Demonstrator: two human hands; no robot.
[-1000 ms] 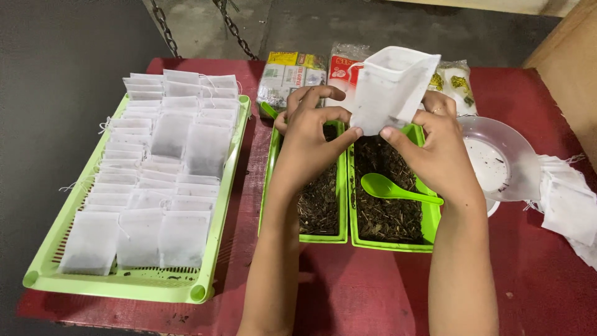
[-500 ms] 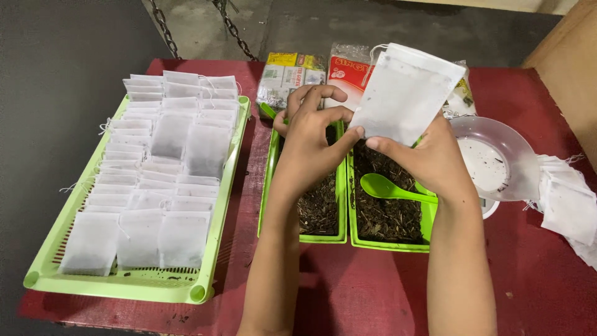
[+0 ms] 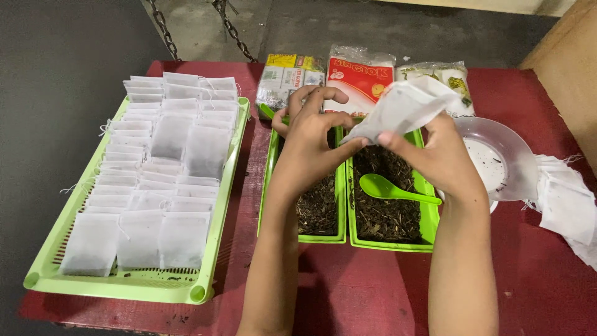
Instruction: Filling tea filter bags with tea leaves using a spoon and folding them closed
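On the red tabletop [image 3: 348, 292], both your hands, left [image 3: 311, 134] and right [image 3: 438, 152], pinch one white bag [image 3: 404, 109] above two green trays [image 3: 388, 239]; one spoon [image 3: 388, 188] lies below.

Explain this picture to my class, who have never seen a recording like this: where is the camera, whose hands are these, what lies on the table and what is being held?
The camera sits on the person's head and looks down, so the two bare arms reaching up from the bottom edge are the wearer's own. There is no machine here.

Both hands hold one small white mesh bag: the left hand pinches its lower corner, the right hand grips it from beneath.

Below them, on a red table, stand two green trays of dark dried leaves, side by side. A green plastic spoon lies in the right one. To the left, a large light-green slatted tray holds rows of white bags. To the right sit a clear plastic bowl and a pile of loose white bags. Printed packets lie at the back.
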